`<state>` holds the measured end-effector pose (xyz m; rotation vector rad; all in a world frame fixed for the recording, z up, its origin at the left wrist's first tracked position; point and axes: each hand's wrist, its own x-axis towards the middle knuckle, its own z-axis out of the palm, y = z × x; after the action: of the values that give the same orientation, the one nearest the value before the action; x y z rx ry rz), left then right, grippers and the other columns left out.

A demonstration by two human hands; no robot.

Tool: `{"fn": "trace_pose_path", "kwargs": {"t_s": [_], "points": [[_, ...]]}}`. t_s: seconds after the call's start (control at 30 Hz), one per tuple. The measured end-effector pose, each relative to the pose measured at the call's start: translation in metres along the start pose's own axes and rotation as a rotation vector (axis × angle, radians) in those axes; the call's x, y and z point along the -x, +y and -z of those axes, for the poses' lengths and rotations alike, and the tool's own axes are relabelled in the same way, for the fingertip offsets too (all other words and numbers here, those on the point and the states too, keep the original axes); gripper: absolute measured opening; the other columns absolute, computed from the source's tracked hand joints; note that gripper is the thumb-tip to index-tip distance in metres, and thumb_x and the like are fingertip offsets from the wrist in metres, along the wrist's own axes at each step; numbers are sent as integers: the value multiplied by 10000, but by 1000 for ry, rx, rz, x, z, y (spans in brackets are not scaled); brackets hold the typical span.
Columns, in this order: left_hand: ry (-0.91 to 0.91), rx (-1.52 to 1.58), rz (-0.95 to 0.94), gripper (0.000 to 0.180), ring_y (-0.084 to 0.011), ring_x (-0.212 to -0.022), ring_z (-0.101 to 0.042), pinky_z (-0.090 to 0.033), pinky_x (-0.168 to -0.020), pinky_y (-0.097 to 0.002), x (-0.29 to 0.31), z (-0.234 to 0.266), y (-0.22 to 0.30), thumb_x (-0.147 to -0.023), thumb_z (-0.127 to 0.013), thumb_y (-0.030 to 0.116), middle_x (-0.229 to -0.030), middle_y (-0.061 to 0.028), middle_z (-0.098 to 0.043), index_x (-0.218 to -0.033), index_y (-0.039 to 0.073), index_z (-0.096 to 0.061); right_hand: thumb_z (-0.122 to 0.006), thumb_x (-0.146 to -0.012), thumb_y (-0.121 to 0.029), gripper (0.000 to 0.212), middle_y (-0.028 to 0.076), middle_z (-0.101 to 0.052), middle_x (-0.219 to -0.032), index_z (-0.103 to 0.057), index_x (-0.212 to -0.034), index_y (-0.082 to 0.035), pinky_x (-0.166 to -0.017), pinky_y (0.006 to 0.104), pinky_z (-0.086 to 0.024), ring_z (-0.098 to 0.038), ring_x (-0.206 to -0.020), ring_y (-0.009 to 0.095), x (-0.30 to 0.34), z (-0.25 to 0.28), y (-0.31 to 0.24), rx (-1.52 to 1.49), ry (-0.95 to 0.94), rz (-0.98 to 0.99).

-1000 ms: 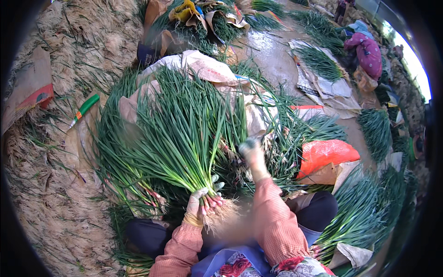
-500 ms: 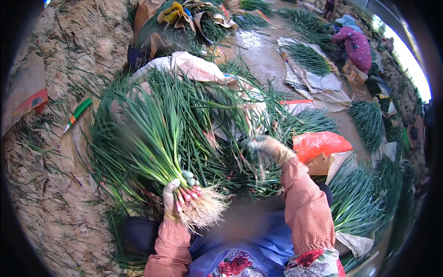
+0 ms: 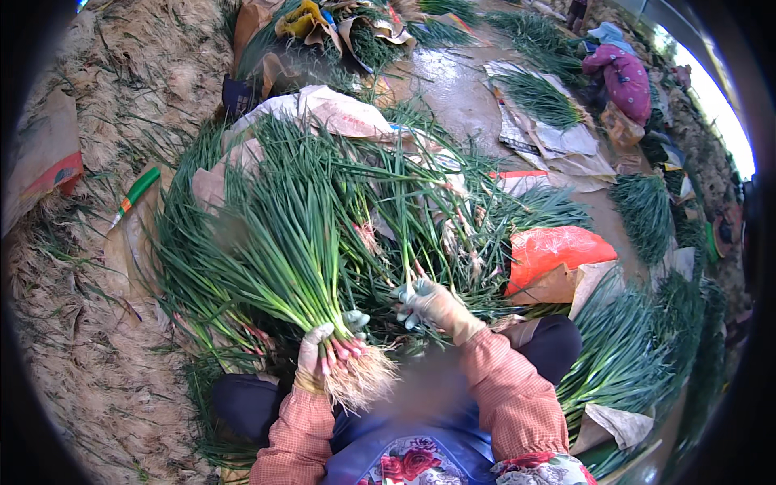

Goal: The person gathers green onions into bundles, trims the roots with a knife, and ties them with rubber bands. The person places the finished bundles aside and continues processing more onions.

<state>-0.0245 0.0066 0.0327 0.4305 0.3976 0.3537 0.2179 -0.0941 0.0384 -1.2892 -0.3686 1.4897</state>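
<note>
My left hand point(image 3: 315, 354), in a pale work glove, is closed around a thick bunch of spring onions point(image 3: 303, 275). Their pinkish bulbs and pale shaggy roots stick out below my fingers, and the long green leaves fan up and away to the left. To its right, my gloved right hand point(image 3: 428, 307) pinches the base of a few spring onion stalks point(image 3: 406, 263), whose leaves rise above it. Beneath and beyond both hands spreads a loose heap of spring onions point(image 3: 190, 242), partly lying on pale sacking point(image 3: 339, 113).
A green-handled knife point(image 3: 137, 194) lies on brown card at the left, among a thick layer of trimmed roots point(image 3: 97, 339). An orange-red sack point(image 3: 558, 255) and more onion bundles point(image 3: 626, 347) are on the right. Farther off, a person in a purple-red top point(image 3: 621, 77) bends low.
My right hand has drawn back toward me and left, now with a few stalks pinched in it. My left hand, still around its bunch, has shifted slightly right and nearer.
</note>
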Motion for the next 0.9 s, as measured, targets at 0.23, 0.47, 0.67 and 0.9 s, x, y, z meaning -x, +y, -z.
{"fn": "trace_pose_path", "kwargs": {"t_s": [0.23,0.47,0.67,0.9], "points": [[102,-153,68,490,-252,-662,-652,-537,-542,-272,-10,-27,-4,-850,-517,282,-840,-250,-652,-1108,-136,-534,-615,-840,-189,322,173,-644,-860,-545,-1152,-149,-699,393,-505,-639,-761,326,22,-45,35,933,33,198],[61,32,-121,396,-310,-892,-607,-522,-781,-448,-17,-17,-20,-833,-535,278,-1003,-182,-606,-1042,-57,-564,-448,-923,-159,213,36,-624,-741,-641,-990,-98,-515,282,-481,-562,-580,151,-7,57,16,260,445,334],[-85,163,73,481,-355,-999,-578,-498,-855,-511,-14,-12,-24,-855,-524,339,-1120,-217,-577,-1137,-50,-511,-509,-952,-319,284,-23,-557,-617,-610,-922,-55,-508,174,-419,-511,-528,76,-14,-47,-11,62,-40,-36],[239,-64,9,386,-297,-666,-632,-541,-692,-389,-17,1,-31,-854,-508,291,-810,-209,-640,-952,-77,-575,-614,-893,-146,155,59,-621,-695,-607,-951,-3,-439,236,-461,-562,-495,114,-9,-53,0,116,1,161]]}}
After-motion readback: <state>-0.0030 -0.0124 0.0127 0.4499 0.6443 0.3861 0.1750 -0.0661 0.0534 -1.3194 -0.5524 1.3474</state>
